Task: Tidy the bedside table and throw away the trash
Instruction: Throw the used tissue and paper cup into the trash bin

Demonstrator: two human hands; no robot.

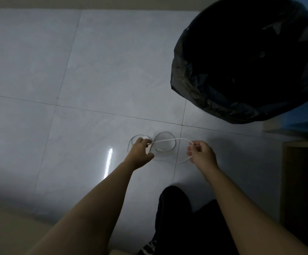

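Observation:
A thin white charging cable (pixel 169 140) stretches between both hands above the pale tiled floor. My left hand (pixel 140 151) grips one end of it together with a small white plug block, and loose loops of cable hang around that hand. My right hand (pixel 202 153) pinches the cable further along, with a short length curving down below the fingers. A free connector tip dangles between the hands. A bin lined with a black trash bag (pixel 250 61) stands at the upper right, its mouth open and its inside dark.
Glossy grey floor tiles (pixel 94 70) fill most of the view. A brown wooden furniture edge (pixel 302 181) stands at the right, with a blue surface behind it. My dark trouser leg and a shoe show at the bottom centre.

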